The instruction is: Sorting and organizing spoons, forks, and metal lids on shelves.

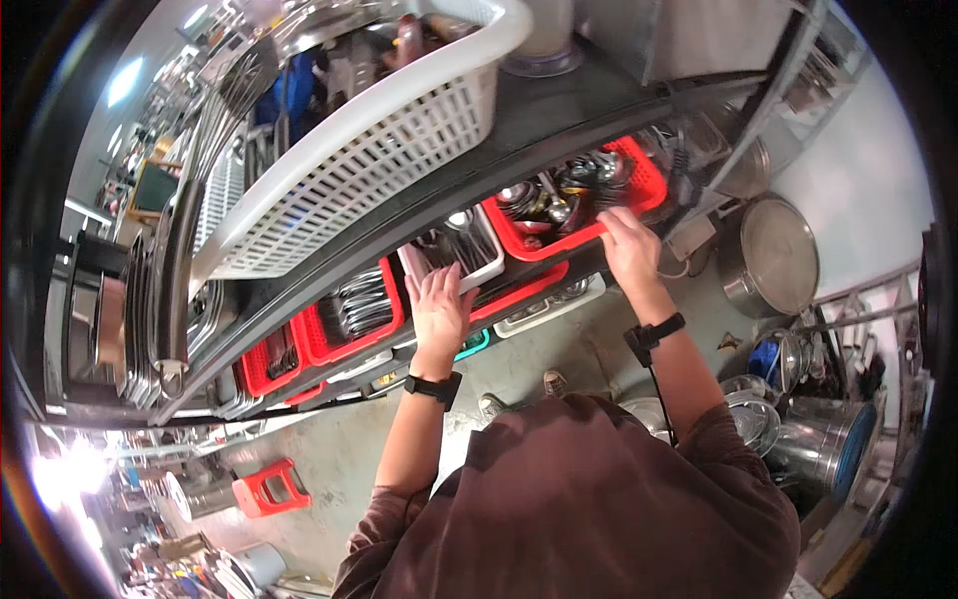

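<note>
My left hand (439,304) rests with spread fingers on the front rim of a white tray (486,262) that holds metal cutlery on a dark shelf. My right hand (629,243) grips the front edge of a red plastic basket (559,247) filled with metal ladles and spoons, just right of the white tray. Both wrists carry black bands.
A large white slatted basket (379,150) sits on the shelf above. More red baskets (344,319) with cutlery stand to the left. Steel pots (773,260) and lids lie at the right, a red stool (267,489) on the concrete floor at lower left.
</note>
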{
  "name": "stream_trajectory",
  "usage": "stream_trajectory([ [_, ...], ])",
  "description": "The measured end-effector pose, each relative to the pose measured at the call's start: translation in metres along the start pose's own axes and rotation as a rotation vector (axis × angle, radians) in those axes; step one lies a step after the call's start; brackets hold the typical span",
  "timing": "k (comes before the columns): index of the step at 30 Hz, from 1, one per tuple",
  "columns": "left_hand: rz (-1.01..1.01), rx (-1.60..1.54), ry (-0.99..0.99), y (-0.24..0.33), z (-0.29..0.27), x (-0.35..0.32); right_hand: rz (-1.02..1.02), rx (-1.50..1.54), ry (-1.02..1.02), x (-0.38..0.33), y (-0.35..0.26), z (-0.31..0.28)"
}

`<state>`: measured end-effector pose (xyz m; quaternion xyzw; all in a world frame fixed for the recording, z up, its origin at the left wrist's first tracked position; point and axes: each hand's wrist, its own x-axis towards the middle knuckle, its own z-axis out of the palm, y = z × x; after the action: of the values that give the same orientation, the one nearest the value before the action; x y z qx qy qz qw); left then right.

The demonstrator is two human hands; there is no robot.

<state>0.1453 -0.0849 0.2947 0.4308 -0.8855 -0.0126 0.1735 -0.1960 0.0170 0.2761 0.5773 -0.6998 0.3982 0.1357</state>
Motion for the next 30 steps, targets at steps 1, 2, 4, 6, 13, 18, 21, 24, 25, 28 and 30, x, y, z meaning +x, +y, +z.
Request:
stream_trajectory([
  [1, 0.021, -0.105, 0.025, 0.000, -0.007, -0.003, -0.007, 0.005, -0.002, 0.000, 0.001, -0.001],
  [2, 0.062, -0.093, 0.095, -0.002, -0.015, -0.010, -0.012, -0.003, 0.000, 0.001, 0.002, -0.001],
  [4, 0.084, -0.106, 0.197, -0.016, -0.037, -0.029, -0.028, -0.014, 0.017, 0.001, 0.001, 0.000],
  [6, 0.002, -0.036, 0.203, -0.050, -0.062, -0.049, -0.017, -0.025, 0.035, 0.001, 0.001, 0.002],
  [13, -0.312, 0.110, 0.015, -0.138, -0.059, -0.094, 0.048, -0.033, 0.024, 0.000, 0.002, 0.008],
  [18, -0.284, 0.098, 0.125, -0.142, -0.043, -0.092, 0.034, -0.043, 0.010, 0.002, 0.002, 0.006],
  [21, -0.297, 0.095, 0.105, -0.140, -0.045, -0.090, 0.017, -0.037, 0.011, 0.002, 0.003, 0.006],
  [24, -0.301, 0.093, 0.089, -0.138, -0.048, -0.088, 0.018, -0.033, 0.027, 0.000, 0.002, 0.007],
  [25, -0.305, 0.087, 0.077, -0.137, -0.050, -0.088, 0.019, -0.034, 0.035, 0.000, 0.003, 0.008],
  [28, -0.303, 0.073, 0.070, -0.134, -0.055, -0.087, 0.030, -0.020, 0.031, -0.004, 0.001, 0.009],
  [30, -0.309, 0.048, 0.046, -0.131, -0.060, -0.089, 0.037, -0.041, 0.017, -0.004, -0.001, 0.009],
])
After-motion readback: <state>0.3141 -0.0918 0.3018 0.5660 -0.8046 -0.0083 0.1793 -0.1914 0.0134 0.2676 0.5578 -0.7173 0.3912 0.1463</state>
